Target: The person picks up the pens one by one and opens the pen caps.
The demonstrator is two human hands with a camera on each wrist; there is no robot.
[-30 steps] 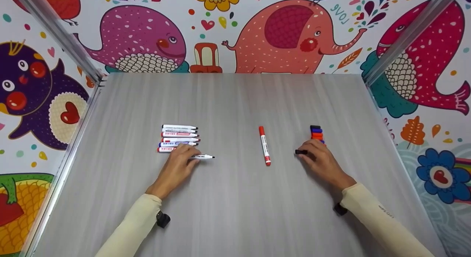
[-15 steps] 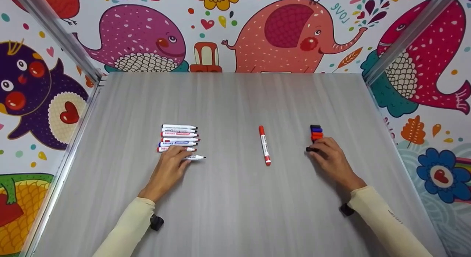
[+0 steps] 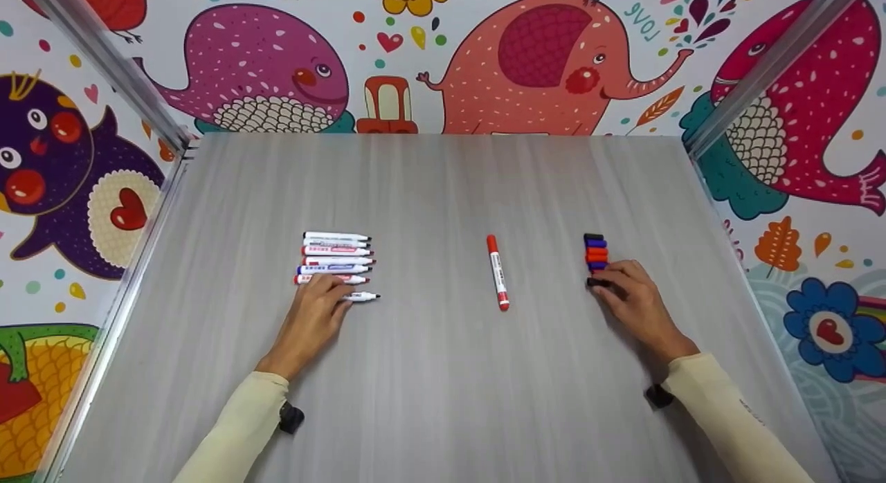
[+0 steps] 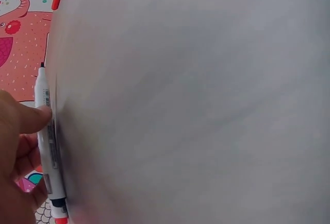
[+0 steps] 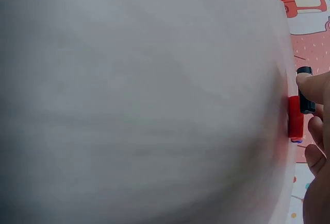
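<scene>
My left hand (image 3: pixel 308 320) pinches a white uncapped marker (image 3: pixel 363 297) with a black tip, its tip facing right. In the left wrist view the thumb lies along this marker's barrel (image 4: pixel 46 136), whose rear end is black. The marker is at the near end of a row of uncapped white markers (image 3: pixel 338 250), tips all to the right. A black marker cap (image 5: pixel 306 100) is pinched between thumb and fingers of my right hand (image 3: pixel 644 310). It is at the near end of a column of black, blue and red caps (image 3: pixel 596 248), right by a red cap (image 5: pixel 295 120).
Between the two groups lies a capped red marker (image 3: pixel 498 274), nearly lengthwise on the grey wood-grain table (image 3: pixel 443 386). Walls with cartoon animals and metal corner posts (image 3: pixel 758 75) enclose the table at the back and sides.
My left hand has moved left with the black-tipped marker, towards the marker row. My right hand has carried the black cap right, up to the near end of the cap column.
</scene>
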